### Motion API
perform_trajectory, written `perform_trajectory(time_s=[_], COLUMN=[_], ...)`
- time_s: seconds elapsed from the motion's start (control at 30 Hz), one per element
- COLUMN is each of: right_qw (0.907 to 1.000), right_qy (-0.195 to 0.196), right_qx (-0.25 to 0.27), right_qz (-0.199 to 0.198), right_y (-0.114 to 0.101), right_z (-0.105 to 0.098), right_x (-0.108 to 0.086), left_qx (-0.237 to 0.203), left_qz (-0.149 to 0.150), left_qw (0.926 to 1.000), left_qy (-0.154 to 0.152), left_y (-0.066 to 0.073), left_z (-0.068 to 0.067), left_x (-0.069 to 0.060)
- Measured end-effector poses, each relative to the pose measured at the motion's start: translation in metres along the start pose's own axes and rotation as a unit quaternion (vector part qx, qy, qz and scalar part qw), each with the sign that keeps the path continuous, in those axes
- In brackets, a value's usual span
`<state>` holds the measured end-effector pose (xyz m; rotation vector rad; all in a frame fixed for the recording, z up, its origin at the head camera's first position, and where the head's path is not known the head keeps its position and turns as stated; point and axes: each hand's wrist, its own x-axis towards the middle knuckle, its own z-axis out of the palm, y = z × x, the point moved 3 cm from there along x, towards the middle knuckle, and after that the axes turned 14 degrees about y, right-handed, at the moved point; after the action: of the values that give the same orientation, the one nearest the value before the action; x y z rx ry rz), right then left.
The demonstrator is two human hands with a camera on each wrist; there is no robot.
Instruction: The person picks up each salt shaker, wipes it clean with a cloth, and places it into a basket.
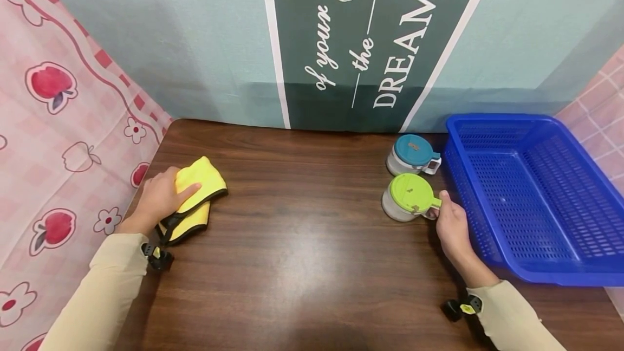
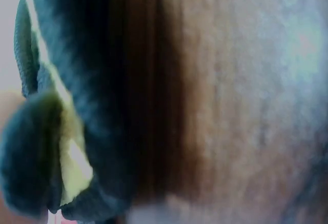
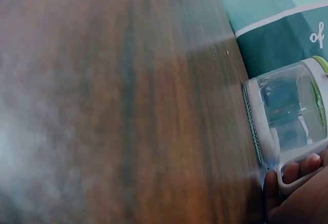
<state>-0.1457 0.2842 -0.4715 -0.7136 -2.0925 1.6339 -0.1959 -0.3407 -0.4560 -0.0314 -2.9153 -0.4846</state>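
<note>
At the table's left side my left hand (image 1: 160,195) grips a folded yellow cloth (image 1: 201,180) with black edging, thumb on top. The left wrist view shows the cloth's dark edge (image 2: 92,96) close up. On the right, my right hand (image 1: 453,227) holds the handle of a clear jar with a green lid (image 1: 411,193). In the right wrist view the fingers (image 3: 309,163) curl through the handle of the jar (image 3: 292,111). Just behind it stands a similar jar with a blue lid (image 1: 413,150), its handle pointing right.
A blue perforated basket (image 1: 519,272) stands on the right of the brown wooden table (image 1: 292,232), close to my right hand. A grey-green printed cloth (image 1: 214,42) hangs along the back edge, and a pink patterned one (image 1: 73,123) along the left.
</note>
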Motion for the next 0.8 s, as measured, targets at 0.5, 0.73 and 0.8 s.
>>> perform_trajectory(time_s=[0.5,0.73,0.8], right_qw=[0.9991,0.9979,0.9978], right_qy=[-0.011,-0.028,-0.033], right_qx=[0.039,0.058,0.057], right_qz=[0.016,0.004,0.006], right_y=[-0.002,-0.003,-0.003], right_z=[0.002,0.002,0.002], right_x=[-0.002,-0.003,-0.004], left_qx=[-0.026,-0.064,-0.069], left_qz=[-0.008,0.065,0.077], left_qw=[0.9996,0.9947,0.993], left_qy=[-0.012,0.048,0.056], left_y=[0.007,0.018,0.022], left_z=[-0.011,-0.018,-0.02], left_x=[-0.002,-0.001,0.0])
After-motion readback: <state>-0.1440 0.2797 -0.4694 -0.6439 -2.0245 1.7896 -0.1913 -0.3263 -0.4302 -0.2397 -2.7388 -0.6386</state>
